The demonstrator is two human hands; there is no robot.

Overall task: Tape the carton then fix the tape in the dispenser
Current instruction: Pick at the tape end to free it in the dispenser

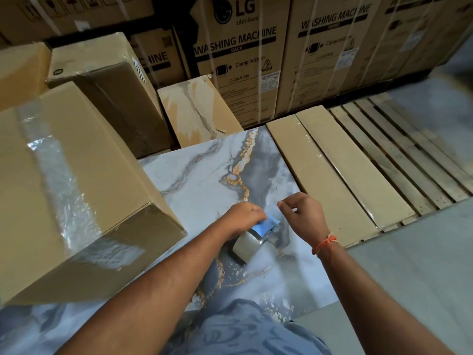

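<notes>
A brown carton (pixel 84 180) with clear tape running down its top and front stands at the left on a marble-patterned slab (pixel 204 180). In the middle, my left hand (pixel 243 216) grips a blue tape dispenser (pixel 267 225) holding a roll of clear tape (pixel 247 245), resting on the slab. My right hand (pixel 302 213) is just right of the dispenser, fingertips pinched together, seemingly on the thin clear tape end, which is hard to make out. An orange thread is tied around the right wrist.
Large washing machine boxes (pixel 238 60) line the back. More cartons (pixel 107 88) stand at the left rear, a smaller torn one (pixel 197 108) behind the slab. Flat cardboard packs (pixel 332 170) lie on a wooden pallet (pixel 409 149) to the right. Grey floor (pixel 409 278) lies at the right front.
</notes>
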